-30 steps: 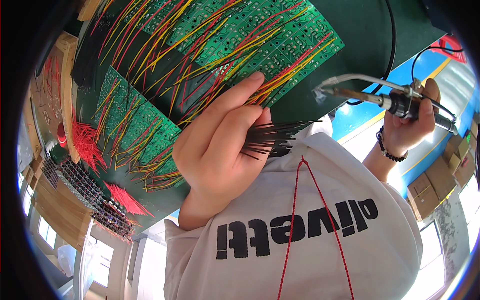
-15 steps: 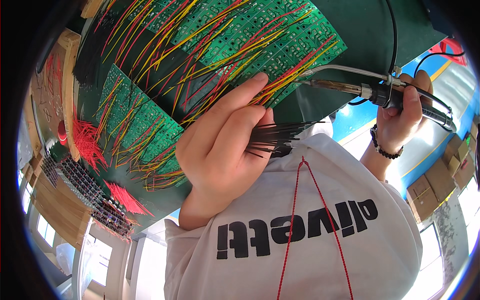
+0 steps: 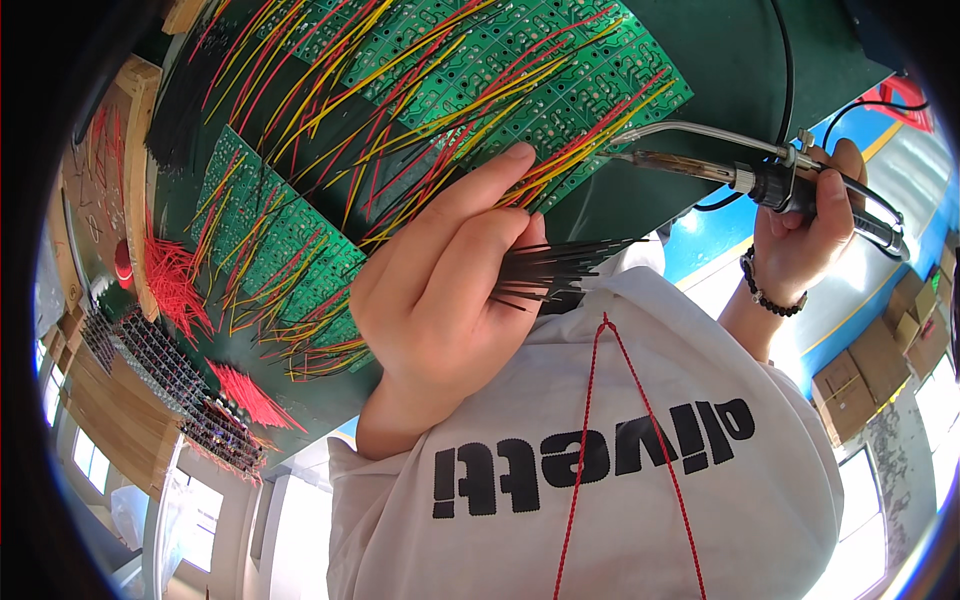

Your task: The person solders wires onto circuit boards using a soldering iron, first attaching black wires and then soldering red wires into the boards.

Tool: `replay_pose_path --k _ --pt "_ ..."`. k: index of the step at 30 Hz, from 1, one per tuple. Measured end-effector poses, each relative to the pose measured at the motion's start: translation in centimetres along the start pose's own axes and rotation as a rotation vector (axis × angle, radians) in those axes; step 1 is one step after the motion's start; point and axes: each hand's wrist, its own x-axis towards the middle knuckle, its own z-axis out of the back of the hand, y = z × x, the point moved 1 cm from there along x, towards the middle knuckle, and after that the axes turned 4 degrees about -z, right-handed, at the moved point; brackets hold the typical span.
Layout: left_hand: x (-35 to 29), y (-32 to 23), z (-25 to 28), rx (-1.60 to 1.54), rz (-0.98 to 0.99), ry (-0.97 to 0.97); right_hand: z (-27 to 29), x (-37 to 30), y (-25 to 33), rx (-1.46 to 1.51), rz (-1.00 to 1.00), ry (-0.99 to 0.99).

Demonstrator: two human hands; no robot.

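My left hand (image 3: 440, 290) is closed round a bundle of thin black wires (image 3: 560, 268), whose ends fan out to the right. Its index finger stretches over the near edge of a large green circuit board panel (image 3: 600, 90). Rows of red, yellow and black wires (image 3: 590, 145) stand out from that panel. In my right hand (image 3: 815, 225) is a soldering iron (image 3: 770, 185) with a bent metal feed tube (image 3: 690, 126) clamped along it. The iron's tip points left, close to the wires at the panel's right corner; whether it touches anything I cannot tell.
A second wired green board (image 3: 290, 255) lies to the left on the dark green tabletop (image 3: 770, 80). Piles of red wires (image 3: 172, 285) and black wires (image 3: 190, 110) lie beside a wooden frame (image 3: 140, 190). A black cable (image 3: 787, 70) hangs by the iron. Cardboard boxes (image 3: 880, 360) stand at right.
My right hand has drawn the soldering iron slightly to the right, and its tip sits a little farther from the wires. My left hand has hardly moved and still holds the black wires.
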Motion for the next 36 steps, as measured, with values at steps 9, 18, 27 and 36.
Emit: replay_pose_path --k 9,18,27,36 --pt "0.0 0.3 0.4 -0.09 0.008 -0.029 0.3 0.3 -0.1 0.105 -0.073 -0.014" --pt "-0.9 1.4 3.5 -0.528 0.079 -0.422 1.6 1.0 0.3 0.142 -0.052 -0.024" --pt "0.8 -1.3 3.7 -0.635 0.029 -0.291 2.4 1.4 -0.1 0.21 -0.022 0.023" --pt "2.1 -1.2 0.6 -0.284 0.024 0.051 2.2 1.5 0.2 0.161 -0.025 -0.012"
